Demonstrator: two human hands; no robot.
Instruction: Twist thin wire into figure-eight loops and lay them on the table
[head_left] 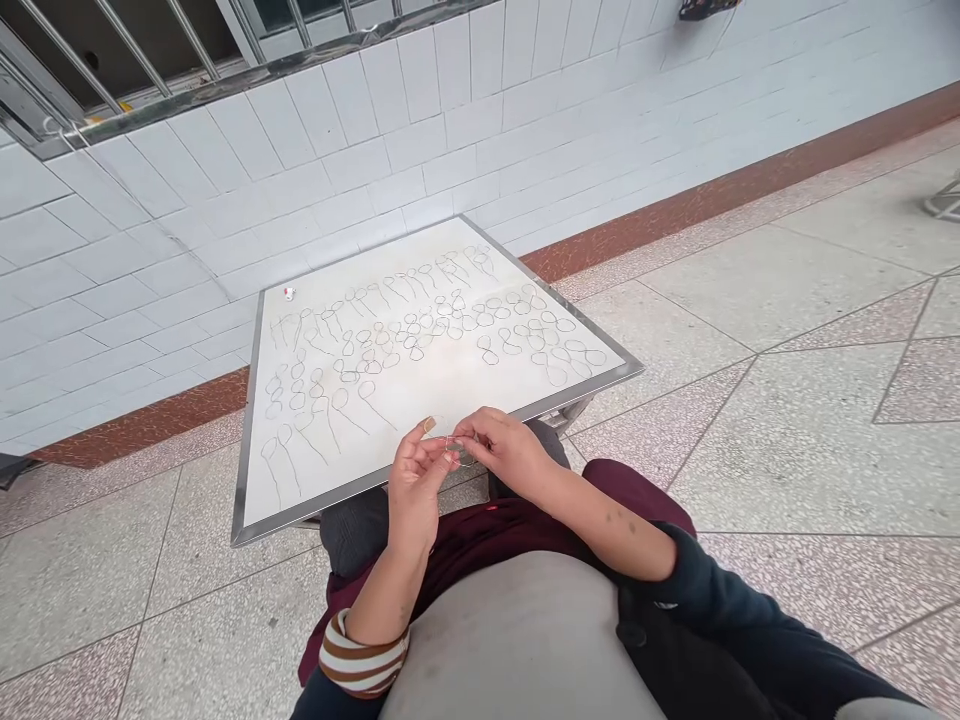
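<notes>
My left hand [417, 490] and my right hand [510, 452] meet just past the table's near edge, above my lap. Both pinch a thin wire loop [466, 460] between thumbs and fingers. A tan wrap [429, 424] sits at the tip of one left finger. On the white table [427, 395] lie many thin wire pieces. Several are bent into figure-eights [489, 350], mostly in the middle and at the right. Others have a single loop with long straight tails [375, 400], along the far side and at the near left.
A small red and white item [289, 294] lies at the table's far left corner. Behind the table stands a white tiled wall [337, 180] with a barred window [150, 50]. Part of a metal stand [943, 203] shows on the floor at the far right.
</notes>
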